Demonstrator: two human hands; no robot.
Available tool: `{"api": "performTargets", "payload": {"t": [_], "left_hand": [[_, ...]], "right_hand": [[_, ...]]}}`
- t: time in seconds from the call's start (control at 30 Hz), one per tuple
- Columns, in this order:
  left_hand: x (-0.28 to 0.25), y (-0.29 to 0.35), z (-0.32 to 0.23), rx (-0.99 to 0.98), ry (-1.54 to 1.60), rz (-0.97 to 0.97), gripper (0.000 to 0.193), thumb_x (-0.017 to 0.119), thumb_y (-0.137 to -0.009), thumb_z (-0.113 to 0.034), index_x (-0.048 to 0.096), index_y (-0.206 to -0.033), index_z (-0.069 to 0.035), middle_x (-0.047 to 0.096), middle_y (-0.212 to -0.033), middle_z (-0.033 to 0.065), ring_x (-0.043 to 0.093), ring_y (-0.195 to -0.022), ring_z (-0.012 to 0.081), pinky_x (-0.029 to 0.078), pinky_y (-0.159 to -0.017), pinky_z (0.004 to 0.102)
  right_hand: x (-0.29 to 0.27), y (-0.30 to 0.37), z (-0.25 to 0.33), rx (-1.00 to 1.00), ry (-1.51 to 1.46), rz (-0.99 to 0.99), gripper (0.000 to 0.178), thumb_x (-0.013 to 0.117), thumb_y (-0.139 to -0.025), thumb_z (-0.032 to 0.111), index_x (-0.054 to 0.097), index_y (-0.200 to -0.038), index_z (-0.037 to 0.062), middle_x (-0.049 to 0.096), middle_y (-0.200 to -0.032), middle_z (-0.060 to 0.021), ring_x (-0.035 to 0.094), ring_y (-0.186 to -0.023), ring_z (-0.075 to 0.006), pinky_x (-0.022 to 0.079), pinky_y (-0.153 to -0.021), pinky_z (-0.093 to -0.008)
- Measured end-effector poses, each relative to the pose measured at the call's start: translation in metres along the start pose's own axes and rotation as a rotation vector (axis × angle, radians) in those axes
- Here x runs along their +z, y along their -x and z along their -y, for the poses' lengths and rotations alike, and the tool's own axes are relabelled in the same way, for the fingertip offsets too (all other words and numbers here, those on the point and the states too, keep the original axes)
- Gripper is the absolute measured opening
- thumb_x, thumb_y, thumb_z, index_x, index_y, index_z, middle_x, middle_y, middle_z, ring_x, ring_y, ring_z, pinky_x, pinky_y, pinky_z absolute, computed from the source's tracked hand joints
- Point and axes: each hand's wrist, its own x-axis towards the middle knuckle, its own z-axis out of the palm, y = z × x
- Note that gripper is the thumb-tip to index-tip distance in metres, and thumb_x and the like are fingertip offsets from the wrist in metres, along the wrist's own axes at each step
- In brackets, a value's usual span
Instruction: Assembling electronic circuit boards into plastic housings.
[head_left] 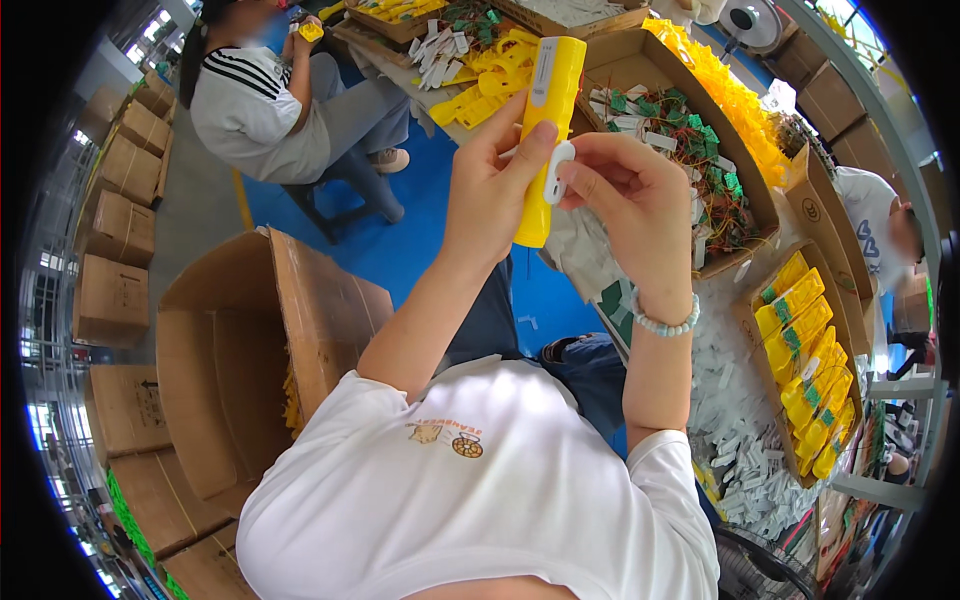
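While the left hand (486, 182) clasps a yellow casing (558, 100), the right (640, 182) curls — alongside.

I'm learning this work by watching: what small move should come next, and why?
Probably press the white plastic piece squarely to the side of the yellow plastic casing: the right grip pinches the piece at that side, the left grip holds the casing, and seating can't be confirmed.
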Motion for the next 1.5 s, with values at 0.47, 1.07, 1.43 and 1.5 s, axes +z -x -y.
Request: {"api": "performTargets", "payload": {"t": [0.47, 1.07, 1.43, 1.5], "left_hand": [[0.002, 0.01, -0.004, -0.001, 0.047, -0.087, 0.042, 0.046, -0.101, -0.024, 0.046, -0.135, 0.0, 0.063, -0.108, 0.0074, 0.062, -0.088, 0.0097, 0.051, -0.073, 0.0229], [0.02, 0.016, 0.006, -0.03, 0.266, -0.025, 0.041, 0.042, -0.101, -0.036, 0.048, -0.126, -0.004, 0.061, -0.108, 0.0092, 0.063, -0.092, 0.0157, 0.052, -0.078, 0.0296], [0.034, 0.014, 0.011, 0.179, 0.695, 0.274, 0.069, 0.051, -0.093, -0.044, 0.023, -0.146, -0.01, 0.034, -0.146, 0.0144, 0.046, -0.126, 0.0307, 0.037, -0.108, 0.0488], [0.034, 0.013, 0.013, 0.215, 0.687, 0.269, 0.073, 0.054, -0.091, -0.045, 0.022, -0.147, -0.012, 0.031, -0.149, 0.0128, 0.042, -0.13, 0.0314, 0.035, -0.109, 0.0509]], "right_hand": [[0.0, -0.001, 0.002, 0.081, -0.159, 0.069, 0.013, 0.066, -0.083, 0.0, 0.064, -0.094, -0.0074, 0.068, -0.078, -0.0096, 0.065, -0.064, -0.0116, 0.054, -0.061, -0.0224], [-0.006, 0.005, 0.005, -0.045, -0.015, 0.021, 0.019, 0.07, -0.079, 0.0, 0.066, -0.098, -0.0034, 0.068, -0.081, -0.0094, 0.064, -0.067, -0.0125, 0.052, -0.064, -0.0234], [-0.008, 0.038, 0.008, -0.533, 0.671, -0.227, 0.048, 0.08, -0.066, 0.014, 0.063, -0.109, 0.0013, 0.06, -0.106, -0.0124, 0.057, -0.089, -0.0297, 0.049, -0.077, -0.0364], [-0.007, 0.037, 0.006, -0.556, 0.673, -0.241, 0.048, 0.08, -0.066, 0.014, 0.063, -0.109, 0.0011, 0.059, -0.106, -0.0125, 0.057, -0.088, -0.03, 0.049, -0.076, -0.0368]]}}
